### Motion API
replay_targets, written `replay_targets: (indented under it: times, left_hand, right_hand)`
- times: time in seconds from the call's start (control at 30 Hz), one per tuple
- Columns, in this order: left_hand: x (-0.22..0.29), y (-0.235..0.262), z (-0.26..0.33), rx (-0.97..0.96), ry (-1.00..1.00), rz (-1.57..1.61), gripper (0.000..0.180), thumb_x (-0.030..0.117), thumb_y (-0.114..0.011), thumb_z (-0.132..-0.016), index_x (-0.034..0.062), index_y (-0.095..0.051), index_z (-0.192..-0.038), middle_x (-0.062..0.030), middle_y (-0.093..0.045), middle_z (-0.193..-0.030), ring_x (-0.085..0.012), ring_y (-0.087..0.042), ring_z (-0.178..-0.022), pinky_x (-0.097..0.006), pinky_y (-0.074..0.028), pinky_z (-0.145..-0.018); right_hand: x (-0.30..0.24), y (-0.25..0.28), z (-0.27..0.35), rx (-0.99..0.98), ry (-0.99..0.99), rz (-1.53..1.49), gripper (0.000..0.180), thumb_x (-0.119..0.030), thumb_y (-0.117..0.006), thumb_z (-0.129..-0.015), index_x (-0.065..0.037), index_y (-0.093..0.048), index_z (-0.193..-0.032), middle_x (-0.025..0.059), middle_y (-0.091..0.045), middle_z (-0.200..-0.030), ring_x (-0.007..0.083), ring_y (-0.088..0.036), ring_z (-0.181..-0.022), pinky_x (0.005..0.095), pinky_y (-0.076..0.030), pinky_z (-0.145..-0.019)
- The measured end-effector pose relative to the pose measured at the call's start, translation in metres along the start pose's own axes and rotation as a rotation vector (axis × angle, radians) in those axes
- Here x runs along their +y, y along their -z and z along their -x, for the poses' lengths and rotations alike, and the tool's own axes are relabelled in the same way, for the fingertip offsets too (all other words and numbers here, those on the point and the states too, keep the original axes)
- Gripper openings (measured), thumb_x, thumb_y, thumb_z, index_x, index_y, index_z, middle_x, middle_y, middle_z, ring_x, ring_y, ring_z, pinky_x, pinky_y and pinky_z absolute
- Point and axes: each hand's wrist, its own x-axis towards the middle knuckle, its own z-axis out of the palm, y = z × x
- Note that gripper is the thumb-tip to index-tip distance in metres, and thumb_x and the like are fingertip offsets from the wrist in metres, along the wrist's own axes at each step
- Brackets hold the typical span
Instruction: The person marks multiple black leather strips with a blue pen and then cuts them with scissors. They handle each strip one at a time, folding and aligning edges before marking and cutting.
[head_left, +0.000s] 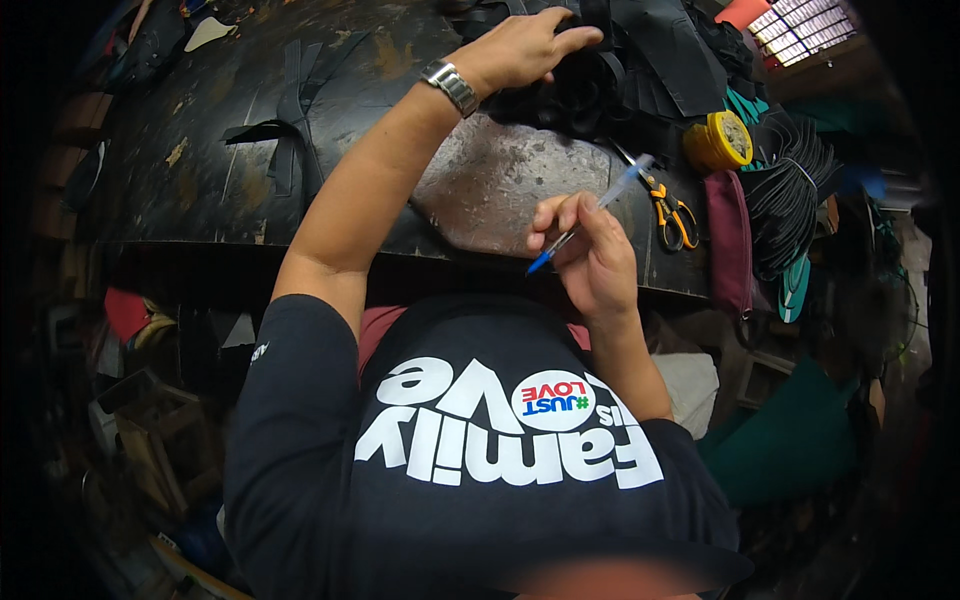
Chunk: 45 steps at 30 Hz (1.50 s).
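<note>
My left hand (522, 50), with a metal watch (450, 86) on its wrist, reaches to the far side of the table. Its thumb and a finger are stretched apart at a heap of black strips (600, 85), and it holds nothing that I can see. In front of my chest, my right hand (598, 250) is closed around a clear ballpoint pen (624, 188). The pen slants, its blue end low on the left. Below my left hand lies a worn, shiny brown slab (510, 185) on the dark table (200, 200).
Orange-handled scissors (672, 215) lie right of the slab. Beyond them are a yellow tub (716, 142), a maroon pouch (730, 240) and a bundle of black cords (795, 190). A few black strips (290, 130) lie on the table's left. Green material (790, 440) sits low on the right.
</note>
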Motion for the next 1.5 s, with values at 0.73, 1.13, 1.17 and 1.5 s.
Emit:
replay_targets:
  times: [0.73,1.13,1.17,1.5]
  left_hand:
    - [-0.175,0.098,0.18,0.995,0.348,-0.707,0.036,0.037,-0.077,-0.072,0.0077,-0.067,-0.091,-0.0067,-0.066,-0.082,-0.0262,-0.063,-0.075,-0.037,-0.049,-0.066]
    - [-0.113,0.036,0.172,0.623,-0.351,-0.128,0.013,0.01,-0.07,-0.08,0.0052,-0.068,-0.092,-0.008,-0.066,-0.087,-0.0233,-0.062,-0.078,-0.031,-0.047,-0.069]
    - [-0.102,0.019,0.172,0.53,-0.385,-0.137,0.013,0.01,-0.07,-0.079,0.0056,-0.068,-0.091,-0.0076,-0.065,-0.086,-0.0231,-0.061,-0.078,-0.031,-0.047,-0.069]
    - [-0.067,-0.061,0.187,0.148,-0.001,0.48,0.026,0.023,-0.056,-0.095,-0.0012,-0.065,-0.09,-0.0057,-0.062,-0.07,-0.0094,-0.056,-0.06,-0.023,-0.045,-0.056]
  right_hand:
    - [-0.029,-0.106,-0.004,-0.585,-0.159,0.007,0.034,-0.03,-0.075,-0.079,-0.003,-0.054,-0.08,0.0096,-0.054,-0.074,0.0093,-0.044,-0.055,0.021,-0.028,-0.04]
    - [0.033,-0.026,-0.05,0.083,-0.364,0.1,0.03,-0.029,-0.063,-0.09,-0.002,-0.063,-0.103,0.0043,-0.064,-0.085,0.0034,-0.034,-0.044,0.019,-0.028,-0.045]
    - [0.035,-0.024,-0.052,0.113,-0.354,0.042,0.03,-0.029,-0.063,-0.09,-0.002,-0.063,-0.103,0.0038,-0.064,-0.084,0.0035,-0.034,-0.044,0.0195,-0.028,-0.045]
    - [0.014,0.002,-0.034,0.098,0.06,0.234,0.021,-0.007,-0.066,-0.085,0.0,-0.061,-0.104,-0.0001,-0.061,-0.08,0.0056,-0.05,-0.062,0.0192,-0.04,-0.057]
